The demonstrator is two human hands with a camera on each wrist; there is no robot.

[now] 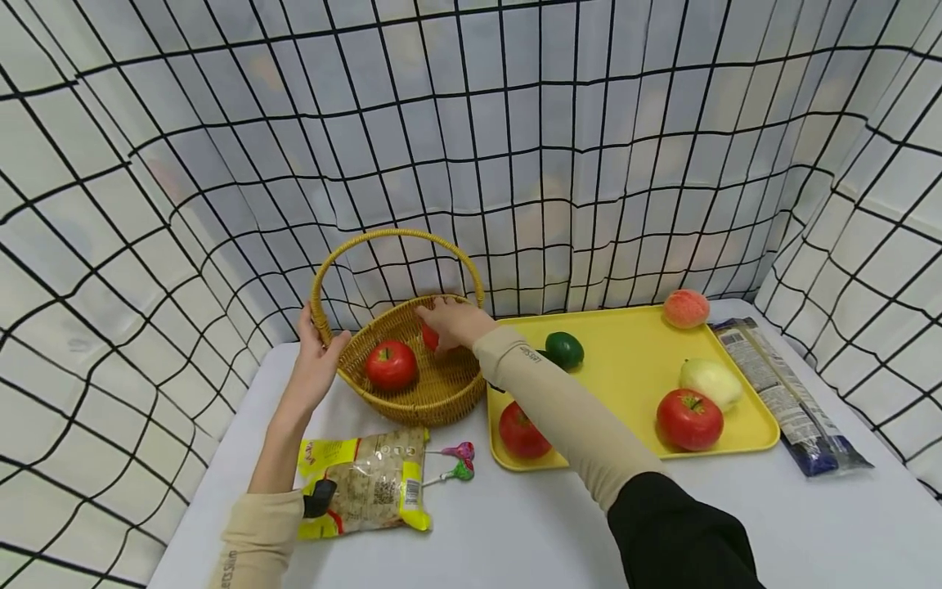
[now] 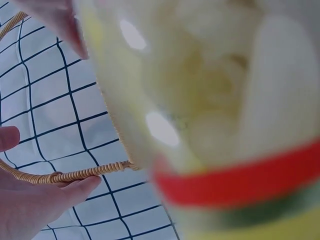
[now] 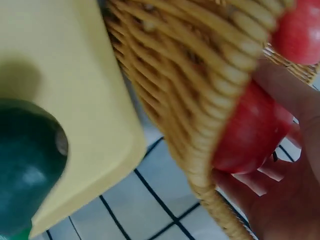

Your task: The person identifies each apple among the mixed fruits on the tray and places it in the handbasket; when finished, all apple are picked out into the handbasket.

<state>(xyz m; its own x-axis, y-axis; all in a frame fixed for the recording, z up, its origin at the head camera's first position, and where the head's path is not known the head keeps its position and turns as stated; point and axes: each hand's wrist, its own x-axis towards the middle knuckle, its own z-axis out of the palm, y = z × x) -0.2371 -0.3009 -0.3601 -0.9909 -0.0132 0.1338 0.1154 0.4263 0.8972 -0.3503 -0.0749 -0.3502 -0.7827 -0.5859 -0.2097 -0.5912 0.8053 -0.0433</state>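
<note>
A woven basket (image 1: pixel 423 413) with a tall arched handle (image 1: pixel 397 233) stands at the back left of the table. My left hand (image 1: pixel 315 368) holds the handle low on its left side; thumb and fingers lie about the wicker in the left wrist view. Inside the basket's right side, my right hand (image 1: pixel 458 321) grips a red apple (image 3: pixel 255 130), fingers around it just within the rim. Another red apple (image 1: pixel 392 365) lies in the basket's left half. Most of the gripped apple is hidden by the hand in the head view.
Right of the basket, a yellow tray (image 1: pixel 625 368) bears a dark green fruit (image 1: pixel 564 350), two red apples (image 1: pixel 689 420), a pale pear (image 1: pixel 710 383) and a peach (image 1: pixel 687 308). A snack bag (image 1: pixel 371 483) and lollipops (image 1: pixel 462 469) lie in front; a dark packet (image 1: pixel 791 401) lies right. Black netting surrounds the table.
</note>
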